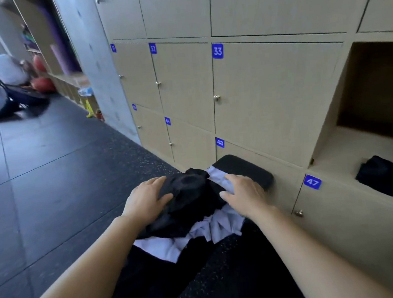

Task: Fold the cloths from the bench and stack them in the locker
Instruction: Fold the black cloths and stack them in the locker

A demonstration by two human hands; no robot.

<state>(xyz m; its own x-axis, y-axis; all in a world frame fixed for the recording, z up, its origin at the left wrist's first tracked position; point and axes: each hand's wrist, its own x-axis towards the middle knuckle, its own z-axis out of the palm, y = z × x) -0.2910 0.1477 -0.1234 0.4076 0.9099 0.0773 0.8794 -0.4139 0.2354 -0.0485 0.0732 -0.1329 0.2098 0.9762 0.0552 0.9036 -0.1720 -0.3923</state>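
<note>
Left hand (145,202) flat on the black cloth (189,189), right hand (245,192) spread at its right edge — neither gripping, I judge; open locker (361,141) lies rightward (right hand nearer).

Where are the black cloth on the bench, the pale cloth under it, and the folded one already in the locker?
black cloth (190,197): head view, its crumpled middle.
pale cloth (222,227): head view, the bunched part nearest the camera.
folded cloth (387,177): head view, its top face.

Locker doors (268,90) before me carry blue nos. — upper row: 32 (153,48), 33 (217,51); lower: 49 (167,121), 48 (220,142), 47 (312,182).
</note>
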